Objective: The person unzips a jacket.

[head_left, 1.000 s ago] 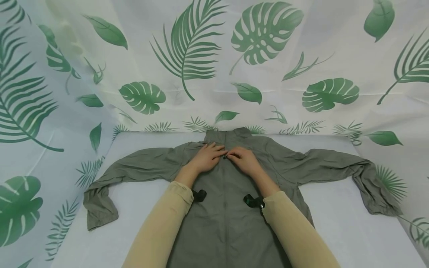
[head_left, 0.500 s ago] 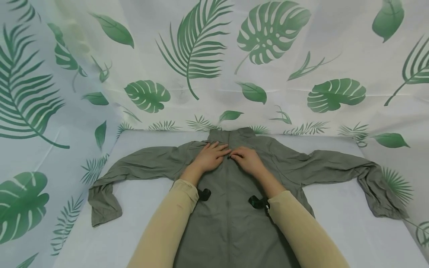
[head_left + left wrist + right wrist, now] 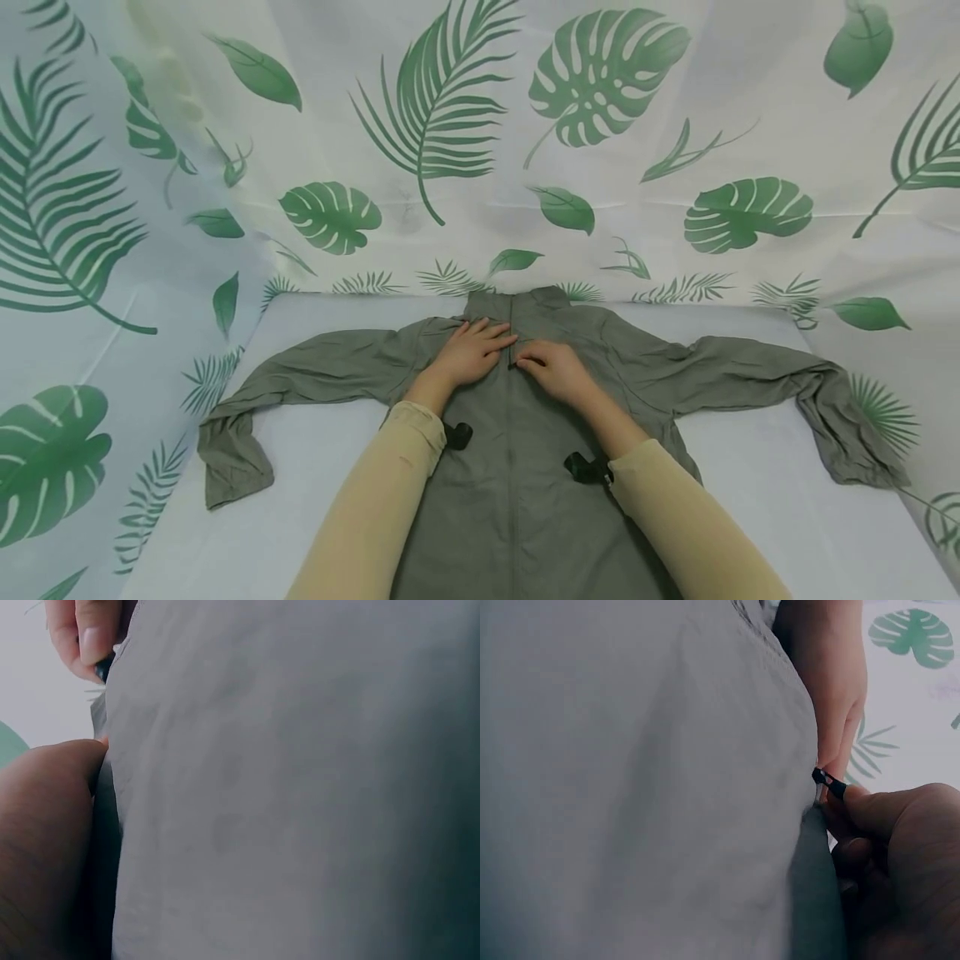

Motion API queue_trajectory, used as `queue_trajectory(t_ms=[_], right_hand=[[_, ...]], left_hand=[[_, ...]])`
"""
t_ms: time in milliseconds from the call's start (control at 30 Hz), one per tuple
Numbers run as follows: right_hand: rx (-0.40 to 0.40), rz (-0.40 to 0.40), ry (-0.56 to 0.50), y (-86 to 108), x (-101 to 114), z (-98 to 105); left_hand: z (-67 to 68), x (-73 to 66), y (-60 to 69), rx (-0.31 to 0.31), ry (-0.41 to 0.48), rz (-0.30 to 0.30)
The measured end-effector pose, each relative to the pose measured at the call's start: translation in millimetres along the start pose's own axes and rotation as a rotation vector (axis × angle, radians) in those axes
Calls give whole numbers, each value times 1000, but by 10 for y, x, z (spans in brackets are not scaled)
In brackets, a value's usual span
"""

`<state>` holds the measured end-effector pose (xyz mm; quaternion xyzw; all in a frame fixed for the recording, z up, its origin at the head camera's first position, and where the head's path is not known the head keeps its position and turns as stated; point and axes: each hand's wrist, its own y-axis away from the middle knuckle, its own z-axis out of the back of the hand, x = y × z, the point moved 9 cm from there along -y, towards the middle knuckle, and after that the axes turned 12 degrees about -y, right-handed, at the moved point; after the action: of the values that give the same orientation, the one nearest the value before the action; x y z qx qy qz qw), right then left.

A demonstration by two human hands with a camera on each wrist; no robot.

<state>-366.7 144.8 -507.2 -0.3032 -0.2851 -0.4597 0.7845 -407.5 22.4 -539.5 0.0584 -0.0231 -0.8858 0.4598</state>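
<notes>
Head view: a grey-green jacket (image 3: 465, 508) lies spread, collar (image 3: 552, 297) at the far end, zipper (image 3: 512, 475) running lengthwise down its middle. The right hand (image 3: 555, 369), nearer, pinches the dark pull (image 3: 512, 365); the left hand (image 3: 469, 353) rests, fingers extended, just across the zipper. Left wrist: the right hand grips the pull (the left's fingers mostly hidden). Right wrist: the pull slants from fingertips toward the cloth.

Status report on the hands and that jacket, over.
Left hand flat on grey-green jacket. Right hand pinching black zipper pull. Jacket spread out. No obstruction seen below pull.
</notes>
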Motion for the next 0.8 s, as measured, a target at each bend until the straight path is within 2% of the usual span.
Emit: queue_trajectory(t_ms=[233, 533, 800], right_hand=[[-7, -18, -15, 107, 29, -10], [-25, 27, -16, 218, 163, 14], [1, 14, -42, 310, 241, -1]], left_hand=[[-2, -11, 0, 4, -17, 9], [11, -21, 10, 19, -17, 9], [30, -27, 14, 21, -11, 4]])
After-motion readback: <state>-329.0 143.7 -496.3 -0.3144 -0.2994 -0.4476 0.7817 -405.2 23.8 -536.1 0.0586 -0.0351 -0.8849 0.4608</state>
